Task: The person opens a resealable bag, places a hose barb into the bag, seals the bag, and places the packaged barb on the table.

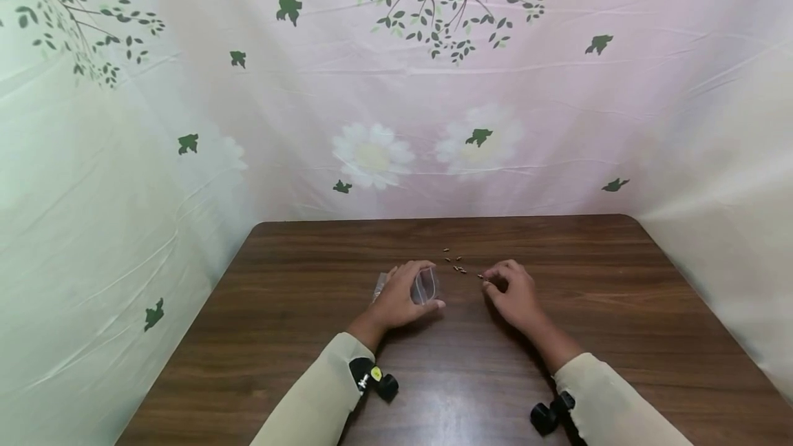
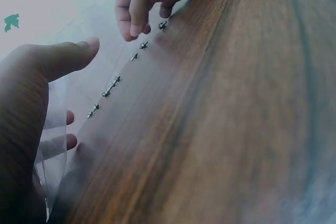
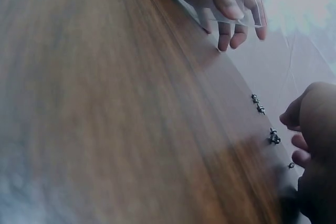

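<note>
Several metal bits (image 1: 460, 270): on table (image 1: 279, 322), between and beyond hands; likely light, hard, slippery; pinch singly, mid-body.
Right hand (image 1: 513, 296): fingertips at nearest bit; grasp can't be told.
Left hand (image 1: 398, 300): grips clear container (image 1: 426, 285).
Packet (image 1: 380, 284): beside left hand.
Obstacle: close-lying neighbour bits.

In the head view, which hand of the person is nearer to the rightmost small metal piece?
Right. The right hand is close beside that metal piece, on its right; contact is unclear. The left hand is farther away, to its left, holding a clear plastic container.
</note>
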`<control>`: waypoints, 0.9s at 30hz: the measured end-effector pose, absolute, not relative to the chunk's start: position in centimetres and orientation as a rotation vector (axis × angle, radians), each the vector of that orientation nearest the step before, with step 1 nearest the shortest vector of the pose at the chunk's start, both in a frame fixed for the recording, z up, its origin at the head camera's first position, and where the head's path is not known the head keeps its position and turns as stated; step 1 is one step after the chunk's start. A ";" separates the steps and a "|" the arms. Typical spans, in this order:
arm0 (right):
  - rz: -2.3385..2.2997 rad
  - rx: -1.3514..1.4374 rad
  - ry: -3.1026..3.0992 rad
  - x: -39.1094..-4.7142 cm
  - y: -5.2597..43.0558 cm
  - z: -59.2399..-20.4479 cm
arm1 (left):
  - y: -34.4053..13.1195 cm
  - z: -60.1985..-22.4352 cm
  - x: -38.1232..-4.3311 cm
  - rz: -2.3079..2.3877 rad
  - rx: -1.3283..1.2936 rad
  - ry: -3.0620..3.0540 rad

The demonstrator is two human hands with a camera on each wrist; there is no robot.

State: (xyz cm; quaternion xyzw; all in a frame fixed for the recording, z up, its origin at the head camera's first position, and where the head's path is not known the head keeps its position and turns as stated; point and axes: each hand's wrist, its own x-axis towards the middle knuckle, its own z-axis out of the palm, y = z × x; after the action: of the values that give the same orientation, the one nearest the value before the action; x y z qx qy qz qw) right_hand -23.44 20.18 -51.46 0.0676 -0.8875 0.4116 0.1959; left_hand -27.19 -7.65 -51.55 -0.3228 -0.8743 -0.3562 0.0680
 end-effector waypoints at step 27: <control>1.138 0.184 -2.421 -24.2 18.6 -51.8 | -8.0 -52.2 -27.7 -1.243 -1.020 -2.567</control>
State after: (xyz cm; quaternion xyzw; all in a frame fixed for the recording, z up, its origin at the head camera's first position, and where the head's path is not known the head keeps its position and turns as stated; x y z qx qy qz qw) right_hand -24.16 18.57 -51.75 0.0667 -0.8791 0.4132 0.2282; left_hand -27.72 -7.97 -52.21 -0.3361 -0.8462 -0.4097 0.0564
